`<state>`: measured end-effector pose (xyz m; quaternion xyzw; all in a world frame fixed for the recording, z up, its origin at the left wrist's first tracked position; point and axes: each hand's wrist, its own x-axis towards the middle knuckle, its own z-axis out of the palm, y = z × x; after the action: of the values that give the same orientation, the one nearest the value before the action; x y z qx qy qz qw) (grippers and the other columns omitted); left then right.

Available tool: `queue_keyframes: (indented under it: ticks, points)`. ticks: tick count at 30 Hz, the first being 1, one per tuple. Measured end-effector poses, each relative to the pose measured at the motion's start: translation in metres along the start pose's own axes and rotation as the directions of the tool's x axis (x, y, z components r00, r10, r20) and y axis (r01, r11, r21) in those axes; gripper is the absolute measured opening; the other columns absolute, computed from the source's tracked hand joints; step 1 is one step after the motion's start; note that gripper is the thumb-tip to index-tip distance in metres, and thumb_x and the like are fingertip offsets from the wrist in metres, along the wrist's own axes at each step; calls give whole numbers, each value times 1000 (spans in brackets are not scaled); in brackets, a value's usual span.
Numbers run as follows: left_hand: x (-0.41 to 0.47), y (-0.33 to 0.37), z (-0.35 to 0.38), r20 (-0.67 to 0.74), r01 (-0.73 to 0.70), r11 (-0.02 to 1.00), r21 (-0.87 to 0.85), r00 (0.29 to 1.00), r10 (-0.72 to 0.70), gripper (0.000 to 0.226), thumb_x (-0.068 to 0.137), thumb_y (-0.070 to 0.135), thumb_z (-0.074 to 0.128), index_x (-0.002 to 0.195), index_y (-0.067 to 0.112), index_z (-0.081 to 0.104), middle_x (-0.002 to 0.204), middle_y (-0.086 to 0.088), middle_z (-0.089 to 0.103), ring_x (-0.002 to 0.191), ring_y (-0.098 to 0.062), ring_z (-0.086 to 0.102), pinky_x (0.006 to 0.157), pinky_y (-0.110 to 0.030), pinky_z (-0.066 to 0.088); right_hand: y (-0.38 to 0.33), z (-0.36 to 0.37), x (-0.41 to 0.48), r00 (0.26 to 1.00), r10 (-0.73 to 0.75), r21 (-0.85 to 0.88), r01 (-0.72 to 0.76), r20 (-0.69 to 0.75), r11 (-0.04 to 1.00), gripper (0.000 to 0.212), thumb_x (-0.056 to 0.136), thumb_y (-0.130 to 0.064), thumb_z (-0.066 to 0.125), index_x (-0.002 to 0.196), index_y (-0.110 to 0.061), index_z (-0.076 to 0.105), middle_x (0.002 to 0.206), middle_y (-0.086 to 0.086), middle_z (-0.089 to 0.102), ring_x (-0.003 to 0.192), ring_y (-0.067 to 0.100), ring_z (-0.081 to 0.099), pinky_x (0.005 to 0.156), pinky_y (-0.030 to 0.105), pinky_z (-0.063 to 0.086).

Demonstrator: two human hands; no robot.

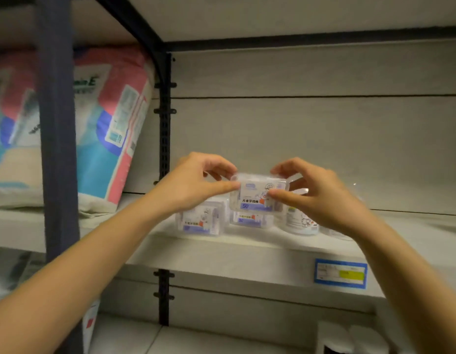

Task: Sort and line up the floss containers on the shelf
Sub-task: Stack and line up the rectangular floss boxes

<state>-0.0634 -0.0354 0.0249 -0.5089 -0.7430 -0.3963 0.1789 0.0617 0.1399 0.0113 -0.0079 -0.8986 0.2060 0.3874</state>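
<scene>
A clear rectangular floss box (255, 194) with a blue and white label is held between both hands, just above another like box (252, 219) on the shelf (247, 254). My left hand (196, 185) pinches its left end and my right hand (316, 195) pinches its right end. A third rectangular box (200, 222) stands on the shelf to the left. A round floss tub (302, 223) sits to the right, partly hidden behind my right hand.
A blue price tag (340, 273) is on the shelf's front edge. Large pink and blue packs (112, 129) fill the neighbouring bay on the left, beyond a black slotted upright (165, 139). A dark post (57, 149) stands nearer me.
</scene>
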Motion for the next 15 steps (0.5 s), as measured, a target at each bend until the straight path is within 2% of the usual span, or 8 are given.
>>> queue_keyframes:
  ticks: [3, 5, 7, 9, 12, 15]
  points:
    - [-6, -25, -10, 95, -50, 996, 75, 995, 43, 24, 84, 36, 61, 107, 31, 65, 92, 29, 57, 93, 11, 53, 82, -14, 38, -6, 13, 1, 994, 84, -123, -75, 73, 990, 35, 81, -32, 67, 112, -23, 56, 108, -5, 58, 87, 11, 60, 71, 18, 50]
    - [-12, -42, -17, 131, -57, 993, 100, 990, 44, 23, 85, 37, 59, 108, 37, 61, 92, 34, 51, 90, 17, 46, 77, -7, 35, -7, 17, -1, 976, 166, -142, -146, 138, 979, 32, 81, -29, 67, 111, -22, 56, 110, -3, 59, 90, 14, 62, 79, 27, 54]
    - [-17, -57, -21, 170, -70, 991, 111, 984, 50, 26, 84, 38, 60, 110, 39, 60, 100, 30, 54, 91, 17, 45, 77, -6, 33, -9, 18, -3, 954, 226, -143, -200, 200, 969, 30, 82, -26, 66, 110, -22, 56, 111, -1, 59, 91, 16, 62, 83, 32, 55]
    - [-21, -67, -21, 206, -97, 987, 124, 976, 70, 31, 81, 37, 63, 112, 38, 61, 106, 28, 54, 93, 15, 46, 82, -10, 34, -10, 18, -4, 931, 267, -129, -241, 250, 962, 27, 84, -23, 65, 109, -22, 55, 109, -3, 57, 93, 16, 62, 81, 31, 55]
    - [-27, -72, -17, 161, -132, 977, 167, 981, 105, 35, 79, 33, 67, 113, 38, 60, 97, 35, 45, 93, 9, 46, 84, -16, 34, -10, 19, -5, 915, 285, -173, -243, 285, 954, 29, 85, -25, 62, 113, -23, 53, 108, -8, 56, 98, 13, 61, 77, 23, 54]
    - [-30, -75, -12, 95, -177, 963, 202, 982, 161, 39, 78, 27, 70, 115, 34, 60, 95, 37, 43, 97, 3, 45, 79, -6, 32, -8, 21, -6, 932, 252, -272, -180, 259, 945, 35, 83, -27, 65, 116, -24, 53, 109, -12, 54, 103, 10, 57, 80, 19, 51]
